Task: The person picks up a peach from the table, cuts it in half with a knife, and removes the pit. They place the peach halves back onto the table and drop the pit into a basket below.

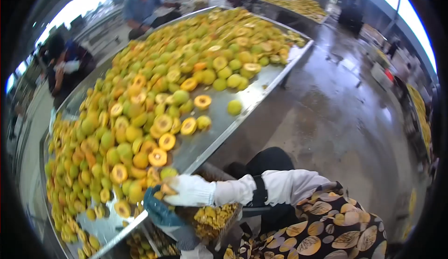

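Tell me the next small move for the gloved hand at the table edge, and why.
Probably draw the white-gloved hand, which holds a fruit piece, back over the container of pieces and let go. The hand sits at the steel table's edge, and the container lies just below it.

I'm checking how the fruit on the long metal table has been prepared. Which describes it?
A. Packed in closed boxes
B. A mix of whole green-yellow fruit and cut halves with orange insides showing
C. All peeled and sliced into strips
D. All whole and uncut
B: the metal table carries whole green-yellow fruit lying among cut halves that show orange flesh, loose in a pile.
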`<state>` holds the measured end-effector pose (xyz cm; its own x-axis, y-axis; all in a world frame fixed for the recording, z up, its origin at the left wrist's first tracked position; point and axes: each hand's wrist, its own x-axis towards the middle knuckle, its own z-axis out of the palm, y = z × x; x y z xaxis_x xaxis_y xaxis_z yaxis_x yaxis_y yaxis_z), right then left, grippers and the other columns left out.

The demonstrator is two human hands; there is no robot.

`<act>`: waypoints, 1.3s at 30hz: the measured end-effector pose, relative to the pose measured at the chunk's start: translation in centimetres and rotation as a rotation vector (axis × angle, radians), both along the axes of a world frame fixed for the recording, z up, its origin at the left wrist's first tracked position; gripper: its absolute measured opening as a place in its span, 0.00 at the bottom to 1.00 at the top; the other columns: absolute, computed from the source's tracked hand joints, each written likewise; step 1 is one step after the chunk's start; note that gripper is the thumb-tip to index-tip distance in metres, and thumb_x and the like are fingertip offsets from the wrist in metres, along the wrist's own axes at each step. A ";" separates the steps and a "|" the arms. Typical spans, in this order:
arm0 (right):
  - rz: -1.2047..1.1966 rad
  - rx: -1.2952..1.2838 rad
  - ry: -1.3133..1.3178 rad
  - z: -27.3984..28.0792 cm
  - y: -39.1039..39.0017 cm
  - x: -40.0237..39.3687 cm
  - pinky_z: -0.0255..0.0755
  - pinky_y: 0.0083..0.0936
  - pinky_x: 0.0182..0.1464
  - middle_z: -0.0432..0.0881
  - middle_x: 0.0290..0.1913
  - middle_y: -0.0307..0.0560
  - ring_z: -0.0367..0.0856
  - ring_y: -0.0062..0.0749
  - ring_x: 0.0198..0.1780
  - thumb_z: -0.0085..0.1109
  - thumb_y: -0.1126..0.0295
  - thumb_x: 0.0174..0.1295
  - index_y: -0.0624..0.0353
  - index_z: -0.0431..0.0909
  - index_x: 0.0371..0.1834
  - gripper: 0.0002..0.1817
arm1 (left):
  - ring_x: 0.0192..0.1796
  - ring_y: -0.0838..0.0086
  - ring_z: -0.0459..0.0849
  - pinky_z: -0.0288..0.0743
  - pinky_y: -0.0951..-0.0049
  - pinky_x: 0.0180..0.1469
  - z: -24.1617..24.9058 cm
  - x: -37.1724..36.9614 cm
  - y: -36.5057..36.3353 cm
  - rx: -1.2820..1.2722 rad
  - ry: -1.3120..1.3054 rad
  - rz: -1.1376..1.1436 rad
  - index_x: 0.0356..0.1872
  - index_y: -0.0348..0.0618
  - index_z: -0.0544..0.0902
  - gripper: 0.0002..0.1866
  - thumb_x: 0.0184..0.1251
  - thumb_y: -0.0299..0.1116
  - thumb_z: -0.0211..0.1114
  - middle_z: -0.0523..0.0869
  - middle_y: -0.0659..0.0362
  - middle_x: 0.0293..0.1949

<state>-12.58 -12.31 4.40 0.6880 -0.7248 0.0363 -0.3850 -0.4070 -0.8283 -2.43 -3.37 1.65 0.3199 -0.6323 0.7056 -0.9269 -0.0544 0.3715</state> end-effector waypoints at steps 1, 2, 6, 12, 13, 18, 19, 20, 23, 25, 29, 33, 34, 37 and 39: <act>0.071 0.111 -0.005 1.4 -0.7 -0.5 0.79 0.44 0.36 0.84 0.30 0.51 0.86 0.53 0.33 0.56 0.50 0.64 0.52 0.79 0.40 0.17 | 0.54 0.55 0.82 0.76 0.58 0.58 0.0 -0.3 -0.6 -0.060 0.109 0.009 0.54 0.34 0.78 0.18 0.76 0.40 0.55 0.83 0.48 0.53; 0.156 0.229 -0.009 2.4 -1.3 -0.8 0.79 0.43 0.35 0.83 0.27 0.52 0.86 0.53 0.32 0.57 0.51 0.64 0.53 0.79 0.41 0.17 | 0.53 0.57 0.82 0.75 0.59 0.59 0.2 -0.5 -0.9 -0.079 0.158 0.013 0.53 0.34 0.79 0.19 0.79 0.42 0.51 0.83 0.48 0.52; 0.038 -0.121 -0.131 -0.7 0.4 0.0 0.78 0.42 0.29 0.82 0.24 0.55 0.84 0.51 0.25 0.59 0.53 0.63 0.48 0.82 0.47 0.15 | 0.51 0.61 0.82 0.74 0.60 0.59 -0.2 -0.6 -1.2 -0.126 0.550 -0.064 0.53 0.33 0.78 0.23 0.84 0.45 0.45 0.83 0.50 0.49; 0.440 -0.472 0.071 -0.5 -0.3 -3.4 0.81 0.42 0.40 0.83 0.39 0.52 0.86 0.52 0.38 0.50 0.55 0.73 0.46 0.80 0.49 0.12 | 0.50 0.68 0.83 0.79 0.68 0.56 -2.4 1.8 0.0 -0.257 1.106 -0.246 0.57 0.36 0.76 0.16 0.71 0.27 0.63 0.83 0.54 0.48; 0.288 -0.071 0.119 0.0 0.1 -3.1 0.80 0.42 0.40 0.83 0.39 0.53 0.86 0.52 0.38 0.51 0.55 0.73 0.48 0.80 0.48 0.13 | 0.51 0.68 0.84 0.80 0.68 0.56 -2.3 1.7 0.1 -0.205 0.915 -0.232 0.55 0.36 0.76 0.14 0.71 0.25 0.63 0.83 0.53 0.49; 0.161 0.016 0.098 0.9 1.6 -2.5 0.79 0.46 0.44 0.86 0.35 0.61 0.86 0.58 0.41 0.48 0.41 0.72 0.58 0.81 0.43 0.28 | 0.54 0.66 0.83 0.78 0.63 0.59 -2.7 0.5 -0.3 -0.237 1.027 -0.312 0.57 0.36 0.73 0.15 0.74 0.28 0.63 0.82 0.54 0.51; 0.152 -0.017 0.112 1.0 1.5 -2.6 0.79 0.47 0.43 0.86 0.35 0.61 0.86 0.59 0.41 0.48 0.41 0.72 0.58 0.81 0.42 0.28 | 0.53 0.66 0.83 0.79 0.64 0.58 -3.0 0.3 -0.3 -0.199 0.962 -0.283 0.56 0.36 0.73 0.15 0.75 0.29 0.62 0.82 0.53 0.51; 0.157 0.004 0.121 1.1 1.4 -2.8 0.79 0.47 0.43 0.85 0.34 0.62 0.86 0.59 0.40 0.47 0.41 0.72 0.58 0.81 0.42 0.29 | 0.53 0.66 0.83 0.79 0.64 0.58 -3.2 0.0 -0.4 -0.164 0.896 -0.252 0.56 0.37 0.73 0.14 0.75 0.30 0.61 0.83 0.53 0.51; 0.185 0.035 0.106 0.8 1.2 -2.6 0.79 0.47 0.42 0.85 0.32 0.61 0.86 0.57 0.38 0.44 0.40 0.73 0.60 0.81 0.40 0.31 | 0.51 0.66 0.84 0.79 0.67 0.56 -0.7 -0.8 0.0 -0.016 0.540 -0.076 0.55 0.37 0.74 0.16 0.81 0.40 0.55 0.83 0.53 0.50; 0.215 0.033 0.043 0.3 1.0 -2.6 0.79 0.45 0.41 0.85 0.29 0.60 0.87 0.54 0.37 0.43 0.40 0.73 0.61 0.81 0.38 0.32 | 0.49 0.68 0.84 0.78 0.68 0.55 0.1 -1.5 -0.2 -0.030 0.439 -0.025 0.55 0.36 0.76 0.22 0.84 0.48 0.49 0.84 0.53 0.49; 0.277 0.512 -0.064 -2.2 1.1 -2.4 0.75 0.32 0.21 0.78 0.15 0.50 0.81 0.38 0.17 0.41 0.39 0.74 0.61 0.79 0.23 0.36 | 0.49 0.68 0.84 0.77 0.69 0.55 0.8 -2.6 -0.5 -0.256 1.147 -0.149 0.53 0.35 0.78 0.29 0.84 0.54 0.42 0.84 0.53 0.48; 0.270 1.224 -0.135 1.9 1.0 -3.1 0.58 0.21 0.10 0.69 0.13 0.38 0.65 0.23 0.08 0.46 0.40 0.75 0.56 0.73 0.28 0.29 | 0.51 0.68 0.82 0.75 0.68 0.58 1.1 -2.8 -0.4 -0.264 1.086 -0.183 0.53 0.34 0.78 0.28 0.85 0.51 0.42 0.84 0.53 0.48; 0.263 1.202 -0.121 1.8 1.0 -3.2 0.57 0.20 0.09 0.68 0.13 0.37 0.65 0.23 0.08 0.47 0.40 0.74 0.56 0.73 0.28 0.30 | 0.51 0.68 0.82 0.75 0.68 0.58 1.2 -2.8 -0.5 -0.276 1.086 -0.200 0.53 0.34 0.79 0.27 0.85 0.51 0.42 0.84 0.52 0.49; 0.266 1.246 -0.124 2.2 0.9 -3.5 0.57 0.21 0.09 0.68 0.12 0.37 0.65 0.23 0.08 0.48 0.37 0.73 0.56 0.72 0.29 0.31 | 0.48 0.68 0.85 0.78 0.70 0.55 1.8 -2.9 -0.7 -0.230 0.955 -0.194 0.51 0.34 0.79 0.29 0.85 0.53 0.40 0.85 0.51 0.49; 0.301 1.423 -0.192 2.2 0.4 -3.9 0.60 0.23 0.09 0.70 0.12 0.40 0.67 0.26 0.08 0.47 0.35 0.71 0.56 0.72 0.28 0.33 | 0.47 0.68 0.85 0.79 0.70 0.54 2.0 -2.8 -0.9 -0.221 0.864 -0.189 0.51 0.34 0.79 0.29 0.85 0.53 0.40 0.85 0.51 0.49</act>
<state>-16.45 -11.88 6.59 0.8836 -0.0604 -0.4643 -0.2750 0.7357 -0.6190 -5.20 -4.23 3.63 0.6984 -0.6063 0.3802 -0.3076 0.2252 0.9245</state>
